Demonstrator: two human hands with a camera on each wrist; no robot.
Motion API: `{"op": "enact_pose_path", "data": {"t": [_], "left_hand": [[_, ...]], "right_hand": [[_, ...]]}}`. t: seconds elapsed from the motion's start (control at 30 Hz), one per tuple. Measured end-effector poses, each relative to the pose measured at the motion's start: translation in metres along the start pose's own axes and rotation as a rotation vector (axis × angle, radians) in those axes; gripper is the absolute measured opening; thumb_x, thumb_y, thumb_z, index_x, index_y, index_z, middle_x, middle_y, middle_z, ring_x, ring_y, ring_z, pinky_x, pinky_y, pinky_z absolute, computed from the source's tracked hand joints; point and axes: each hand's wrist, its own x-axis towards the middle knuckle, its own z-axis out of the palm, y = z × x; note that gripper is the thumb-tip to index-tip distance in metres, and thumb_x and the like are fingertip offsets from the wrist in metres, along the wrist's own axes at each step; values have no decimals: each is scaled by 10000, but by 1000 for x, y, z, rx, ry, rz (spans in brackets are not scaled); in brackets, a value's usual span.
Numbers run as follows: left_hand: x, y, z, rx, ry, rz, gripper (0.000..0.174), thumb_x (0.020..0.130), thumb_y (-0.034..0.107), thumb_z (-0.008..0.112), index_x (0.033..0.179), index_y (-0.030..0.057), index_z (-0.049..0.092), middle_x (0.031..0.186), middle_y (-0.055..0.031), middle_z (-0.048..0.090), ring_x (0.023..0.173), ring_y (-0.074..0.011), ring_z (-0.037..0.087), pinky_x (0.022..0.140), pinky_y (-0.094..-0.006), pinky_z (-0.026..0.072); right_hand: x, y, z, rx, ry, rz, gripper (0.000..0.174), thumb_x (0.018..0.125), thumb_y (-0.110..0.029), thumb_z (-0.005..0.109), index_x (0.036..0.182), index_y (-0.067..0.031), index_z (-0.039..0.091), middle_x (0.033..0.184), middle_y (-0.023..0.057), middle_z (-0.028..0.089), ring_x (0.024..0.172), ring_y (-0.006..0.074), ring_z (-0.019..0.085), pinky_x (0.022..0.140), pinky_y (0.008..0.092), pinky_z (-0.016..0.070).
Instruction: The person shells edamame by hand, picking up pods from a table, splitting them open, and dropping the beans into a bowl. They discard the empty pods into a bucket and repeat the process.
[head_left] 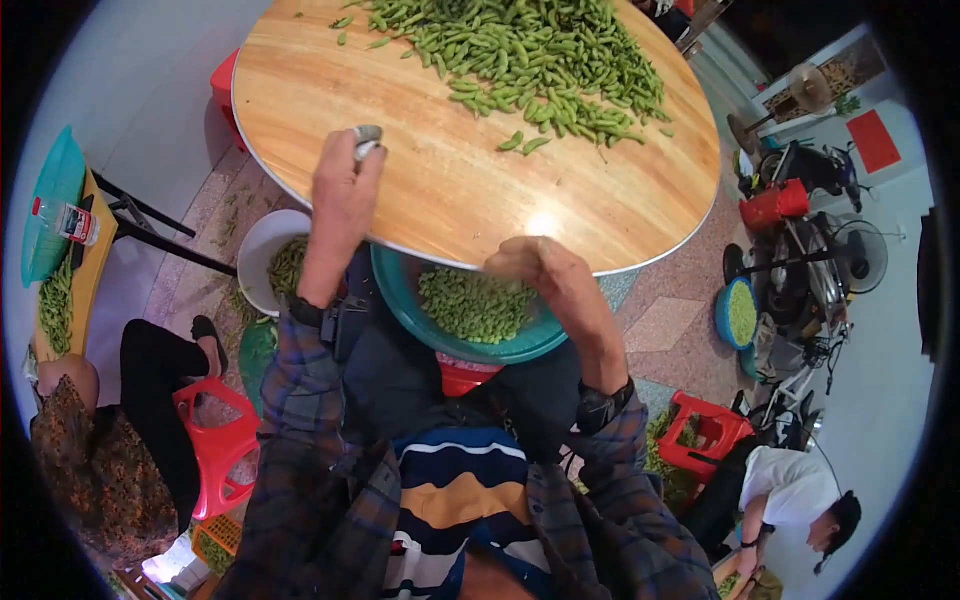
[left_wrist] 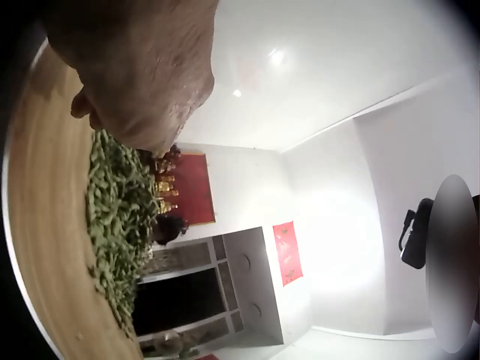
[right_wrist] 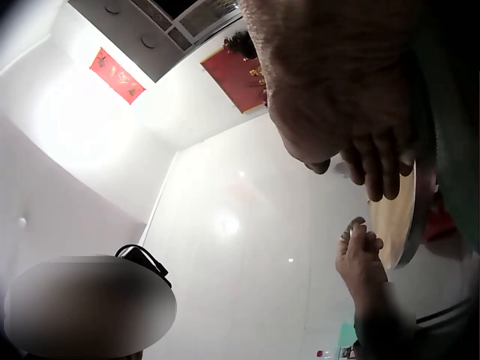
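My left hand (head_left: 345, 190) is above the near left of the wooden tabletop, fingers bent, with grey and white coverings at the tips. Whether it holds anything between the fingertips I cannot tell. My right hand (head_left: 548, 268), slightly blurred, hangs over the table's front edge and the teal basin (head_left: 390, 300). In the right wrist view its fingers (right_wrist: 379, 169) extend loosely, and no object shows in them. Shelled green beans (head_left: 470, 305) lie in the basin at my lap. A large heap of green bean pods (head_left: 540, 60) covers the far part of the table (head_left: 430, 190).
A white bucket (head_left: 252, 262) with pods stands left of my legs. To the left, a seated person (head_left: 150, 420) is beside a red stool (head_left: 215, 440). On the right are a blue basin of beans (head_left: 738, 313), another red stool (head_left: 705, 430) and a bent-over person (head_left: 790, 490).
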Motion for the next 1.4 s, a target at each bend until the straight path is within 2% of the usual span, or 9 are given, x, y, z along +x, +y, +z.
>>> {"op": "enact_pose_path", "data": {"t": [0.17,0.33,0.47,0.53,0.63,0.77,0.93,1.23,1.4], "left_hand": [[3,4,46,-151,-20,-4,230,951,99,577,1144,-26,567,1057,-224,611,978,-387,623,861,-439,500],[-2,12,63,-103,-76,-55,214,953,125,584,1115,-15,579,1065,-226,605,988,-423,610,860,-476,490],[-4,12,66,-111,-19,-19,189,939,96,611,1088,-22,614,1054,-211,605,931,-406,624,809,-454,503],[-4,13,66,-123,4,-16,190,934,89,621,1089,-21,625,1049,-206,606,915,-395,629,798,-443,507],[-3,12,66,-163,-8,-59,197,926,83,635,1090,-26,642,1044,-198,607,899,-361,640,782,-419,509],[-2,12,65,-222,-37,-103,201,923,84,638,1092,-26,643,1038,-190,608,876,-334,644,762,-404,509],[-2,14,65,-215,-66,-124,198,924,92,639,1079,-31,636,1023,-185,610,861,-328,638,756,-407,507],[-2,4,68,-243,-69,-152,193,955,126,613,1062,-34,608,1002,-199,620,866,-338,634,776,-426,498],[-2,21,62,-416,-169,-296,187,988,149,586,1062,-22,585,876,-165,627,705,-259,622,668,-386,496]], "right_hand": [[2,-15,0,-79,-52,-24,414,1087,-270,524,1289,86,584,1151,165,705,1133,245,670,1001,353,518],[56,-29,-34,-329,239,-168,265,1012,-124,606,1190,66,657,1020,114,731,922,178,712,812,294,566],[129,-39,-70,-548,360,-297,244,983,-122,626,1155,43,683,1008,110,737,905,166,711,782,308,558],[163,-42,-81,-873,445,-475,208,951,-99,627,1106,18,702,993,136,738,881,225,717,769,349,549],[205,-48,-90,-1035,555,-616,199,960,-105,640,1113,-5,718,1044,106,739,945,199,702,826,333,541],[236,-56,-80,-1234,499,-775,190,914,-96,650,1063,6,711,1020,181,663,943,381,642,836,471,512],[261,-47,-66,-1408,580,-587,299,893,-265,754,997,5,677,954,191,609,927,398,618,782,499,493],[246,-45,-61,-1063,516,-529,254,879,-183,677,1009,34,662,971,200,666,902,378,639,816,470,505],[194,-39,-38,-729,321,-380,282,927,-171,675,1060,63,589,872,138,697,703,174,692,605,314,520]]}}
